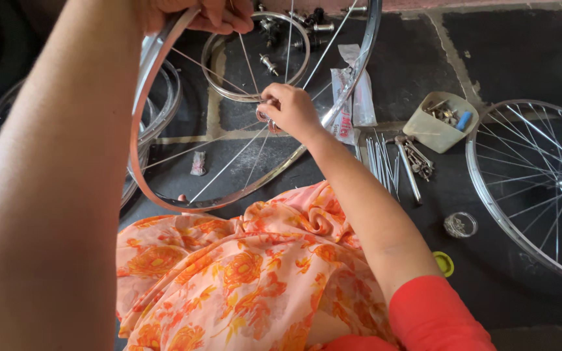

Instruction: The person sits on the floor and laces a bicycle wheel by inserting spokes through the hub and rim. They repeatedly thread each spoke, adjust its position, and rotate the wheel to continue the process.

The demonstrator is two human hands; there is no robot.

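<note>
Hub [267,117] sits at the centre of the half-laced wheel rim [164,84], held above the floor [521,52], just in front of the lap with the orange floral cloth [242,273]. Right hand [291,110] is on it: fingers curl around the hub, pinched shut on it from its right side, so the hub lies at the fingertips, toward the left of the palm. Hub axle's long axis can't be read, mostly hidden by the hand. Few spokes [229,162] fan out from the hub to the rim, most slots bare. Rim stands tilted, its plane roughly facing the camera, near edge low by the lap. Left hand [209,14] grips the rim's top edge, fingers wrapped over it, well apart from the hub; right hand is the nearer one by far. Outward: loose spoke bundle [378,159] on the floor just right of the forearm, beige parts tub [438,123] beyond it, finished laced wheel [541,182] far right, bare rims [255,58] behind.
</note>
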